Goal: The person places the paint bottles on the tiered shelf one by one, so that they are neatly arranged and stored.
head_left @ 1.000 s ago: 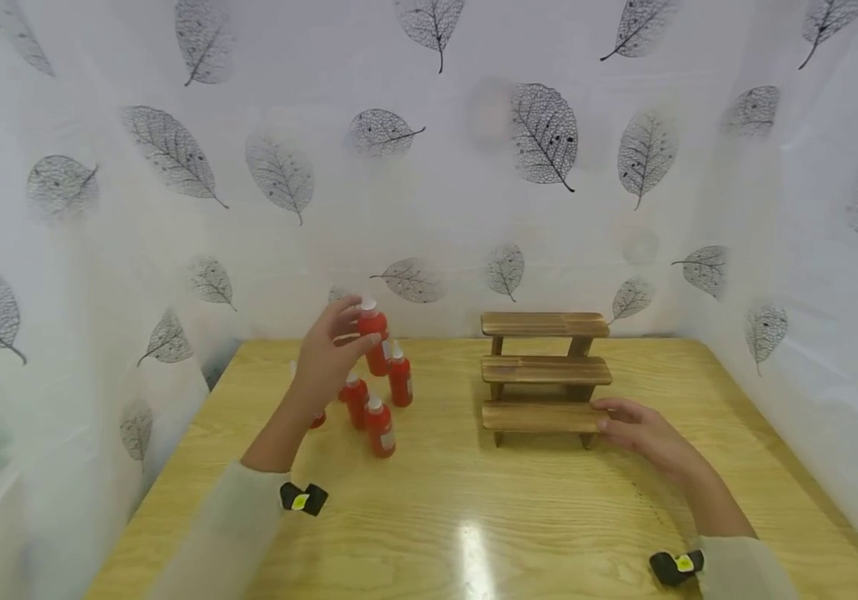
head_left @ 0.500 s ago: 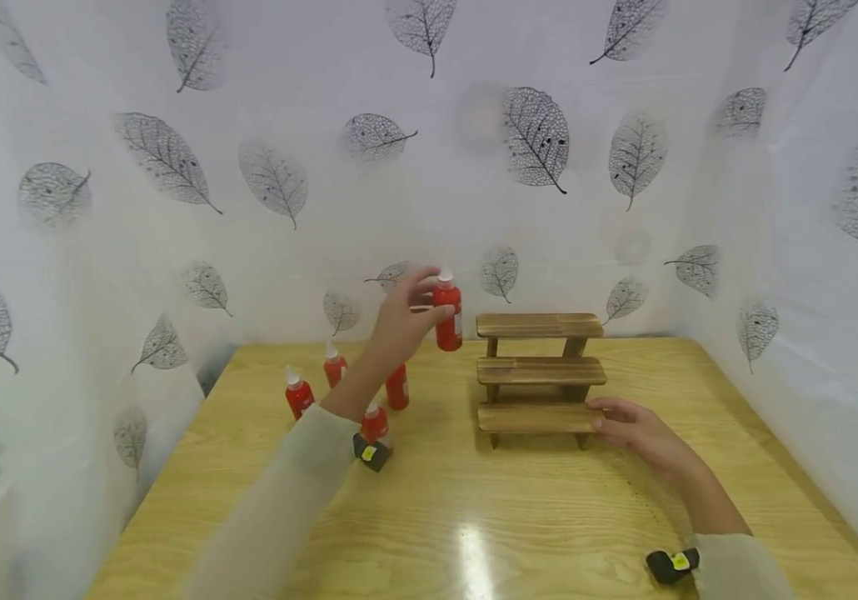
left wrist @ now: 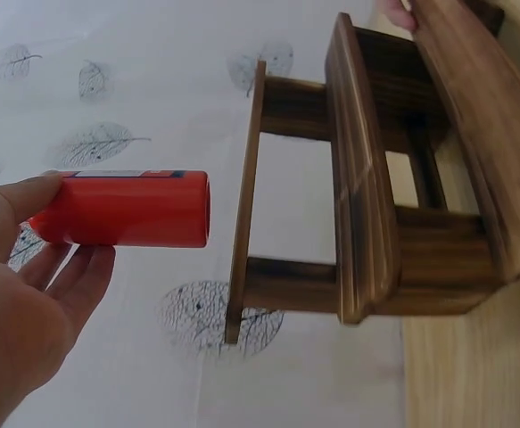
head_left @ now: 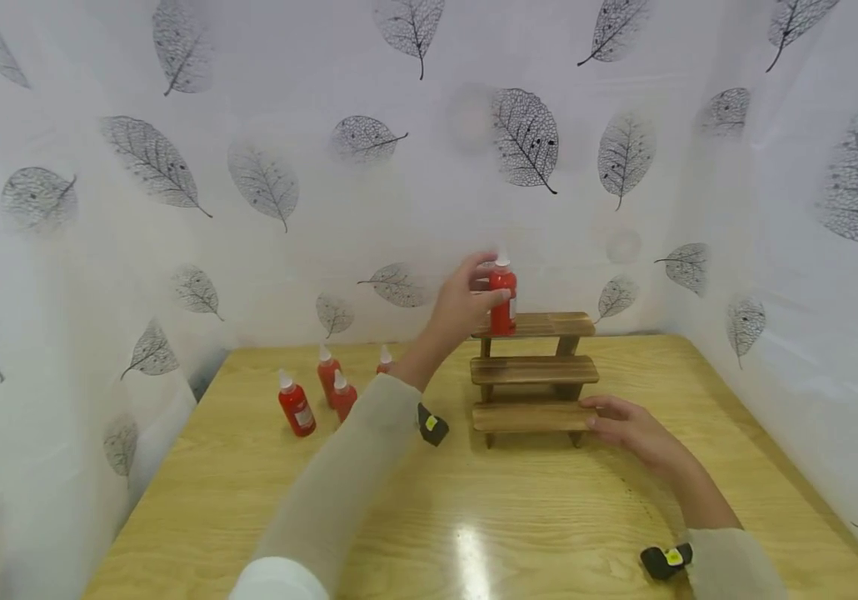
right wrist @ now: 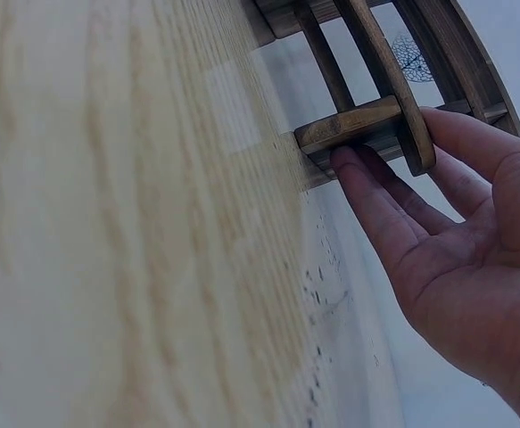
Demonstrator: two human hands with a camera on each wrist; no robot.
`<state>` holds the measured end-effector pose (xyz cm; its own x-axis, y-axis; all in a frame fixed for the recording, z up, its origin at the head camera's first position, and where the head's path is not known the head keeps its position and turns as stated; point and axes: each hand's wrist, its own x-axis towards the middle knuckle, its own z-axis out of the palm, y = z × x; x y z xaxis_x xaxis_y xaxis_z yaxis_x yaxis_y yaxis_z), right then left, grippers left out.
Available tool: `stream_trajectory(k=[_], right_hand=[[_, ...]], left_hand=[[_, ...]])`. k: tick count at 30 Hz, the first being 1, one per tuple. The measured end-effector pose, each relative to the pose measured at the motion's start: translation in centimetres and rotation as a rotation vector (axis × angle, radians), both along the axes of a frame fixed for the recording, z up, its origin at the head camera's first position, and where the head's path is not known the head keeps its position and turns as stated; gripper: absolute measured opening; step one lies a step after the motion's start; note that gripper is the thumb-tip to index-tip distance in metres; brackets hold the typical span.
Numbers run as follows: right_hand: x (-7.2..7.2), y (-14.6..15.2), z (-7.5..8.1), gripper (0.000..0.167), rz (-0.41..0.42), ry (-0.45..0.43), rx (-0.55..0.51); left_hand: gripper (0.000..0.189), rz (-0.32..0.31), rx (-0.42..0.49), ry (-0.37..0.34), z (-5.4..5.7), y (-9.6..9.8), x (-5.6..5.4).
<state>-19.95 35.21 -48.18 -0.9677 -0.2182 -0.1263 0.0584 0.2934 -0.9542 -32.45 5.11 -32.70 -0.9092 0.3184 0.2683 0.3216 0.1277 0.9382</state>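
My left hand (head_left: 459,308) grips a red squeeze bottle (head_left: 503,307) with a white pointed nozzle, fingers and thumb around its body. In the head view the bottle overlaps the left part of the top shelf of a three-tier wooden step stand (head_left: 537,369). The left wrist view shows a gap between the base of the bottle (left wrist: 144,210) and the top shelf (left wrist: 247,205). My right hand (head_left: 635,433) pinches the right end of the stand's lowest shelf (head_left: 530,416). From the right wrist view, fingers (right wrist: 371,192) reach beneath that shelf end.
Several similar red bottles (head_left: 296,408) stand upright on the left of the wooden table (head_left: 399,533), partly hidden by my left forearm. A pale sheet with leaf prints (head_left: 399,208) rises behind the table and along both sides.
My left hand has carried the red bottle rightward and up, from above the other bottles to the stand's top shelf. My right hand keeps its hold on the lowest shelf.
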Motion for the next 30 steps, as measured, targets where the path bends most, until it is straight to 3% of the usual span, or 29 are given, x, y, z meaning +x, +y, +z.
stream_trajectory(k=[10, 18, 30], right_hand=[[-0.3, 0.1, -0.4, 0.055, -0.017, -0.021, -0.013], [-0.3, 0.2, -0.5, 0.056, -0.007, -0.015, -0.018], [-0.3, 0.2, -0.3, 0.056, -0.023, -0.025, -0.002]], left_hand=[[0.055, -0.031, 0.032, -0.012, -0.1, 4.3, -0.9], [0.054, -0.057, -0.008, -0.007, -0.3, 7.0, -1.5], [0.054, -0.063, -0.082, 0.021, -0.2, 8.6, -1.5]])
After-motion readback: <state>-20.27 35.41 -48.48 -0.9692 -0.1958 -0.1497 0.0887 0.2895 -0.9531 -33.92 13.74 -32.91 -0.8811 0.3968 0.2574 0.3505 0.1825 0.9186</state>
